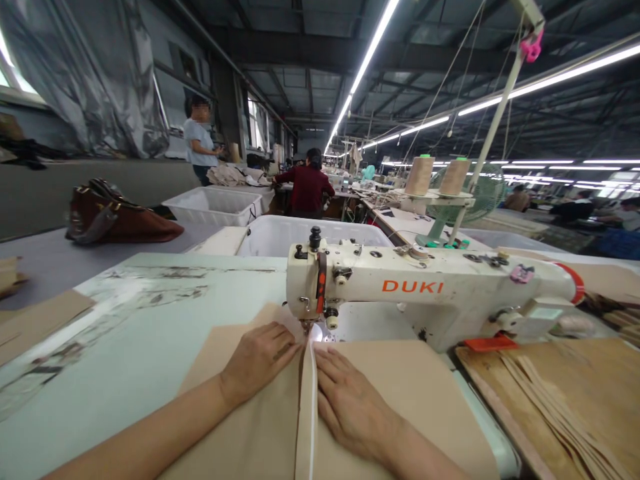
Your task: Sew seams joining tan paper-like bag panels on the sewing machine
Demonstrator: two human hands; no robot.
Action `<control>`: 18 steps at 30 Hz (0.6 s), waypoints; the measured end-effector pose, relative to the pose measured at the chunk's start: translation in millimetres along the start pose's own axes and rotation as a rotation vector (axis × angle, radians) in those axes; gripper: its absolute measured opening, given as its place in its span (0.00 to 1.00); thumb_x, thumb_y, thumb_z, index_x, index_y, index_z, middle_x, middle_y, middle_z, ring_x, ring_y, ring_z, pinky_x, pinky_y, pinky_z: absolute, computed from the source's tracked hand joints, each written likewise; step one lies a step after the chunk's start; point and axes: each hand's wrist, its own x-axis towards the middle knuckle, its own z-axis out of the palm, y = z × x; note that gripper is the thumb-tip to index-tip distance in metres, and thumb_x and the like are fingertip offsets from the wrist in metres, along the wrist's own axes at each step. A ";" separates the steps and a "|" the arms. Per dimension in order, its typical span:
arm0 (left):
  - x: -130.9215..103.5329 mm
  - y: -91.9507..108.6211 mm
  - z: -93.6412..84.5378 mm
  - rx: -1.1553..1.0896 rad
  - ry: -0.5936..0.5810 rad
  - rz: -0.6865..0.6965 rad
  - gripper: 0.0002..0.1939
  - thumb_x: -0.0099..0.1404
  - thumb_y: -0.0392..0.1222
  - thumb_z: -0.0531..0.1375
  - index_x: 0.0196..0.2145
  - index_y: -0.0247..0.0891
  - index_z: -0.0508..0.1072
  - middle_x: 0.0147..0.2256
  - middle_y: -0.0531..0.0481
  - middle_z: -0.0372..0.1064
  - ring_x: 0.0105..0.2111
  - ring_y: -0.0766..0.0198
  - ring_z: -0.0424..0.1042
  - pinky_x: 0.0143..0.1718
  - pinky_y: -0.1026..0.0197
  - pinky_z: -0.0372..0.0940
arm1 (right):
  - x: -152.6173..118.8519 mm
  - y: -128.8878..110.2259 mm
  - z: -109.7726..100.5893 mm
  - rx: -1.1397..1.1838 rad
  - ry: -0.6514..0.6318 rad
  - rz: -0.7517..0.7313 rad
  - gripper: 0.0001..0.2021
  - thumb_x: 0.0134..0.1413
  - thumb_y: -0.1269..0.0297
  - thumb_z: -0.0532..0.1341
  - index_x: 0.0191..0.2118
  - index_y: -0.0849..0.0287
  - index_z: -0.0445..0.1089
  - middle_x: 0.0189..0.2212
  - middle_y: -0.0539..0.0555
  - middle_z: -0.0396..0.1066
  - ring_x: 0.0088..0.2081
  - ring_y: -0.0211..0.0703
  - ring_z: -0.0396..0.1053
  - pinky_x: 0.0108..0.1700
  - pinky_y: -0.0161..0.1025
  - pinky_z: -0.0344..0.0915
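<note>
Beige fabric (400, 387) lies under the head of a white sewing machine (360, 280) marked DUKI. A raised seam edge with a white strip (313, 413) runs from the needle area straight back toward me. My left hand (263, 360) rests on the fabric left of the seam, fingers stretched toward the presser foot and fingertips at the seam fold. To the right of the strip, my right hand (350, 397) lies flat on the fabric with its fingers extended. A small lamp lights the needle area, and the needle tip itself is hard to make out.
A wooden board (565, 373) with stacked fabric strips stands at right. Thread cones (420, 176) sit behind the machine. White bins (215, 205) and a brown bag (120, 217) are beyond the table. Two people (306, 187) (200, 143) are farther off.
</note>
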 end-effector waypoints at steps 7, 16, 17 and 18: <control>-23.9 42.7 -7.0 -0.188 -0.145 -0.087 0.15 0.73 0.51 0.51 0.38 0.41 0.73 0.45 0.48 0.71 0.47 0.58 0.69 0.52 0.58 0.64 | -0.4 0.4 0.8 -0.009 0.031 -0.026 0.23 0.68 0.66 0.49 0.66 0.58 0.55 0.65 0.57 0.54 0.67 0.45 0.50 0.70 0.47 0.44; -16.3 65.5 3.8 0.031 -0.142 -0.257 0.08 0.56 0.35 0.63 0.22 0.39 0.68 0.42 0.46 0.70 0.48 0.50 0.67 0.51 0.50 0.61 | -1.5 5.9 7.7 -0.054 0.023 -0.056 0.25 0.67 0.68 0.50 0.68 0.58 0.54 0.67 0.57 0.50 0.68 0.46 0.48 0.69 0.49 0.47; -13.3 64.4 1.1 0.050 -0.163 -0.265 0.08 0.56 0.33 0.62 0.23 0.38 0.68 0.39 0.47 0.70 0.44 0.52 0.69 0.48 0.52 0.63 | -1.8 5.6 8.4 -0.045 0.045 -0.047 0.25 0.67 0.68 0.50 0.67 0.58 0.55 0.67 0.56 0.51 0.67 0.45 0.49 0.69 0.48 0.47; -9.7 62.4 -2.5 0.064 -0.198 -0.270 0.08 0.57 0.32 0.61 0.22 0.38 0.67 0.34 0.48 0.70 0.40 0.55 0.70 0.43 0.54 0.65 | -2.2 5.3 9.2 -0.033 0.069 -0.039 0.25 0.67 0.68 0.50 0.67 0.57 0.55 0.66 0.55 0.52 0.67 0.45 0.51 0.70 0.48 0.47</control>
